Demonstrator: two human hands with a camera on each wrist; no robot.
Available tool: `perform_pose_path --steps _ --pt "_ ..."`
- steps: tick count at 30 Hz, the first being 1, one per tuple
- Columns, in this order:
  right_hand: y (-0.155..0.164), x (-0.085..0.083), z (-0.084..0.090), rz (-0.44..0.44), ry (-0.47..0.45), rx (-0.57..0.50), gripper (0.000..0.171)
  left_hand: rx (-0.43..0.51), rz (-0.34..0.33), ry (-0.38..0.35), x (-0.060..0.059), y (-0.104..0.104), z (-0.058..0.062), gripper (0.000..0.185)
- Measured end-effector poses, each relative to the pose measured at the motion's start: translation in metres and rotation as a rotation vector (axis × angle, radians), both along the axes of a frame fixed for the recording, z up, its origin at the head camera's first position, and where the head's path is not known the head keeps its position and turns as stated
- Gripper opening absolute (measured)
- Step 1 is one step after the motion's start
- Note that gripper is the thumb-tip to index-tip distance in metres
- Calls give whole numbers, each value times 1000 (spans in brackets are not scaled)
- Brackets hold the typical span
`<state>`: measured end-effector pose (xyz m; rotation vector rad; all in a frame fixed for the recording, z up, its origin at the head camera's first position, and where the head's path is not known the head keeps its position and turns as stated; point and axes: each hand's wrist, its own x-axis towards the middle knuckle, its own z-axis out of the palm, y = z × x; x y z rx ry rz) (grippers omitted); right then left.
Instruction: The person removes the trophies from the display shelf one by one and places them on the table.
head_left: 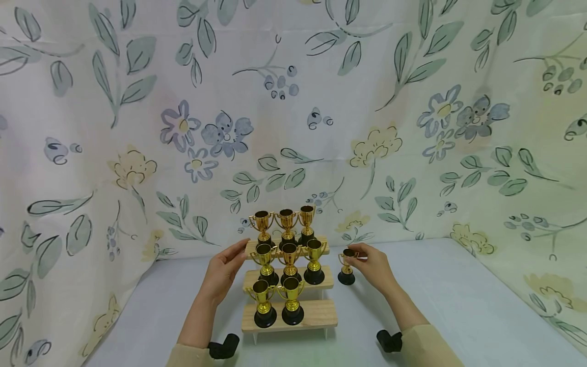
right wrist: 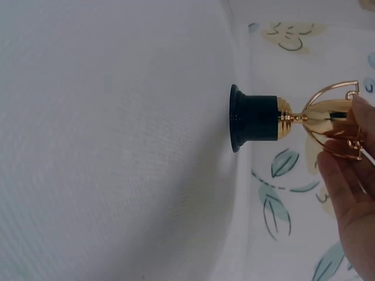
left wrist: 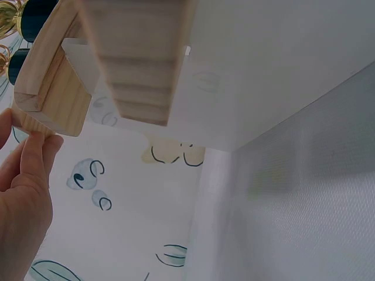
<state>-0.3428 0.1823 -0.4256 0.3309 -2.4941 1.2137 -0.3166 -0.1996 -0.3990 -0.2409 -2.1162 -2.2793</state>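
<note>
A three-tier wooden display stand [head_left: 316, 318] holds several small gold trophy cups [head_left: 292, 290] with black bases. At the left end of its top shelf [left wrist: 64, 96], my left hand [head_left: 224, 270] grips the wood, fingertips right at the edge. To the right of the stand, my right hand [head_left: 373, 265] pinches another trophy cup [right wrist: 328, 117] by its bowl, near one handle. This cup is upright, and its black base [head_left: 346, 277] is close over the white table. Three cups line the top shelf, three the middle, and two the left and centre of the bottom shelf [head_left: 318, 311].
The white table [head_left: 147, 311] extends on both sides of the stand. Behind it hangs a floral cloth [head_left: 293, 127], which also closes in the left and right sides. Black wrist mounts [head_left: 389, 340] sit by both sleeves.
</note>
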Motion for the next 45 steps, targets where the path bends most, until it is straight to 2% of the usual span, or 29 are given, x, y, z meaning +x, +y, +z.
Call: perform_pose_path --steps 14,18,21,26,30,39,45 --pt "2 1 0 -6 -9 8 38 -5 9 -1 2 2 0 50" --pt "3 2 1 -12 50 22 43 -2 10 -1 1 2 -1 50" --pt "4 4 0 -53 112 14 44 -1 13 -6 0 2 -2 51" --pt "5 8 2 -152 258 -54 39 -5 12 -4 1 3 -3 51" --pt "1 12 9 -192 350 -124 33 -9 9 1 1 2 -2 51" --pt "-13 36 36 -117 357 -316 24 -14 4 7 0 1 -3 53" --pt "-29 62 59 10 336 -485 17 -1 9 8 -1 0 -2 52"
